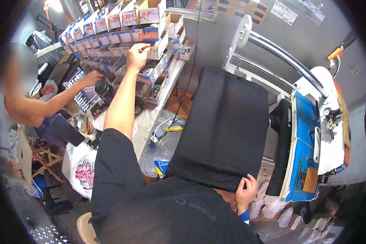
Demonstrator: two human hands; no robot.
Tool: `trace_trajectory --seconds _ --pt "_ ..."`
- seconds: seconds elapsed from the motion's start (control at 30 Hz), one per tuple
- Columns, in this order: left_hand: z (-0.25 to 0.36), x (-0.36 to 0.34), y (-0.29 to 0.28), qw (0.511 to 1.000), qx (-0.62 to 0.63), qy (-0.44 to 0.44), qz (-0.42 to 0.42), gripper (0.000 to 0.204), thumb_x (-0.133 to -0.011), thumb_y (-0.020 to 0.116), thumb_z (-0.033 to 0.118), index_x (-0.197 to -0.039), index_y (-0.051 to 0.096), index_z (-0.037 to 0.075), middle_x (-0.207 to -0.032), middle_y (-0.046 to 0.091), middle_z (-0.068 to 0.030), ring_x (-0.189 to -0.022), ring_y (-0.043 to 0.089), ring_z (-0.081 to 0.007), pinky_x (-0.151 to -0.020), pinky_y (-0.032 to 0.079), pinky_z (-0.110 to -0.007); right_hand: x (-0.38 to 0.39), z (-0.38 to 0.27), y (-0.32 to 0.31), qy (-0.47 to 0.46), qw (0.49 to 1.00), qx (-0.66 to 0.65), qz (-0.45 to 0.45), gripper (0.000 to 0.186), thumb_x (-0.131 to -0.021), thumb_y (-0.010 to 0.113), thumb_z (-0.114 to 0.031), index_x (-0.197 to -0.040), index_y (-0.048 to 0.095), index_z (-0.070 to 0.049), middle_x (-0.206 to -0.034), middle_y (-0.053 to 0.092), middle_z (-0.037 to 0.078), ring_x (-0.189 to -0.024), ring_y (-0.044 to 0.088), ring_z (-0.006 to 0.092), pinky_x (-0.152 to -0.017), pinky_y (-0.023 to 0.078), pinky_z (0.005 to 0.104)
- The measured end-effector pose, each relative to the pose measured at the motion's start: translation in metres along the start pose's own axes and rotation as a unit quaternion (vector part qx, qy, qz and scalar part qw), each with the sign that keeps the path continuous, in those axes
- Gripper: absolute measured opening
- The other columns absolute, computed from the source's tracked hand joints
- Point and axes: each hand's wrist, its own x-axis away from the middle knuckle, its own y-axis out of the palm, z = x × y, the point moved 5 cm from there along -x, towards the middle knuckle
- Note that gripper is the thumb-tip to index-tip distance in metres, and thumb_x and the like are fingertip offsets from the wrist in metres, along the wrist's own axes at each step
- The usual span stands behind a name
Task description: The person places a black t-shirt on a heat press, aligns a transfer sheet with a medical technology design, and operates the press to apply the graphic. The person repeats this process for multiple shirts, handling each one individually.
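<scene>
My left hand (137, 57) is stretched out to the far left, in front of the stacked cardboard boxes (155, 35). Its fingers are pinched together, and whatever they hold, if anything, is too small to make out. A black cloth (227, 126) lies spread over a flat platen in front of me, slightly wrinkled along its near edge. At that cloth's near right corner rests my right hand (245, 192), thumb and fingers apart, touching the edge. Small pieces fill the open box (148, 70) just below my left hand.
To the right stands a press machine with a blue panel (303, 142) and shiny metal bars (286, 57). Another person's arm (75, 87) reaches toward the table on the left. A black cable (194, 53) hangs beside the platen. Clear plastic bags (152, 152) lie below it.
</scene>
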Motion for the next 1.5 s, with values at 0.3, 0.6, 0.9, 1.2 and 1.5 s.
trace_trajectory --seconds 0.3,0.6,0.9,1.2,1.5 --pt "-0.017 -0.014 -0.001 0.997 0.033 -0.054 -0.047 0.026 -0.09 0.082 0.006 -0.116 0.081 0.005 -0.115 0.081 -0.0071 -0.099 0.076 -0.0136 -0.089 0.06 -0.03 -0.02 0.001 0.002 -0.011 1.0 0.022 -0.001 0.011 -0.092 0.071 -0.006 -0.102 0.074 -0.002 -0.126 0.069 0.018 -0.125 0.06 0.0387 -0.108 0.048 0.0492" --pt "0.05 -0.008 0.035 0.937 -0.34 0.039 -0.07 0.039 -0.099 0.063 0.049 -0.102 0.084 0.016 -0.126 0.076 -0.001 -0.145 0.046 -0.0279 -0.118 0.022 -0.062 -0.032 -0.022 0.02 -0.03 0.999 -0.01 -0.027 0.009 -0.091 0.072 -0.005 -0.099 0.074 -0.001 -0.126 0.07 0.018 -0.123 0.062 0.0386 -0.106 0.049 0.0483" --pt "-0.045 0.281 -0.15 0.949 -0.149 -0.272 0.06 0.021 -0.099 0.072 0.021 -0.106 0.078 0.002 -0.084 0.077 -0.0102 -0.073 0.071 -0.023 -0.073 0.057 -0.038 -0.049 0.001 0.013 -0.061 0.998 0.009 -0.025 0.01 -0.094 0.07 -0.004 -0.102 0.074 -0.001 -0.123 0.072 0.019 -0.119 0.065 0.0381 -0.106 0.05 0.0482" --pt "-0.125 0.396 -0.116 0.843 -0.467 -0.266 0.016 0.046 -0.091 0.073 0.032 -0.129 0.068 0.006 -0.139 0.06 -0.0159 -0.134 0.051 -0.0377 -0.105 0.037 -0.061 -0.071 -0.043 0.034 -0.126 0.988 -0.004 -0.092 0.01 -0.094 0.071 -0.005 -0.103 0.075 -0.002 -0.126 0.072 0.016 -0.125 0.063 0.0366 -0.108 0.049 0.0465" --pt "-0.123 0.353 -0.094 0.79 -0.488 -0.37 -0.04 0.059 -0.086 0.077 0.052 -0.138 0.068 0.025 -0.148 0.06 -0.0127 -0.136 0.054 -0.038 -0.105 0.039 -0.058 -0.053 -0.04 0.038 -0.127 0.985 -0.024 -0.112 0.012 -0.093 0.071 -0.005 -0.103 0.076 -0.002 -0.127 0.072 0.017 -0.124 0.064 0.0367 -0.108 0.049 0.0464"
